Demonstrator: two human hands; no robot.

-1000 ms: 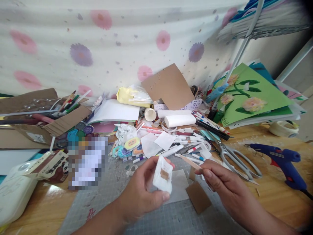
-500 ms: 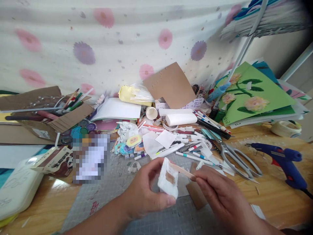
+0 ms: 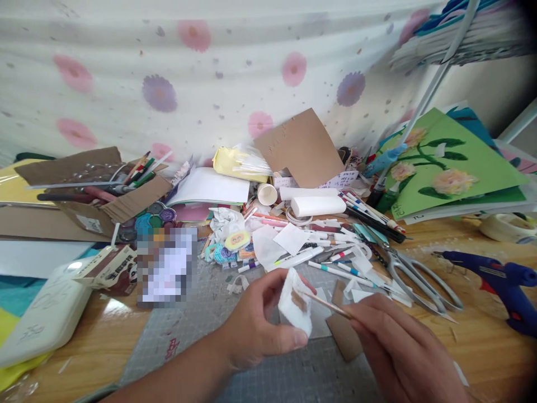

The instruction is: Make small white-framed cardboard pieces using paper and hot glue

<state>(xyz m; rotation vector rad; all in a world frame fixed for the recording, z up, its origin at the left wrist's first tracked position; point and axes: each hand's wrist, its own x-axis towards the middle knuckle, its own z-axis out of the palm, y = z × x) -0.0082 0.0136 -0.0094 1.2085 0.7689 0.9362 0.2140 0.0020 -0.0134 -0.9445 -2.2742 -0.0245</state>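
My left hand pinches a small white foam piece with a brown patch on its face, thumb below and fingers behind. My right hand grips a thin wooden stick whose tip touches the brown patch. Both hands hover over a grey cutting mat. A small brown cardboard rectangle lies on the mat just under the stick.
Scissors and a blue glue gun lie to the right on the wooden table. Pens, paper scraps and a paper cup crowd the back. A cardboard box of tools and a white case sit left. Green flower artwork leans at right.
My right hand brought the stick leftward until its tip reached the white piece. Both hands shifted slightly lower and right in the view as the head turned left.
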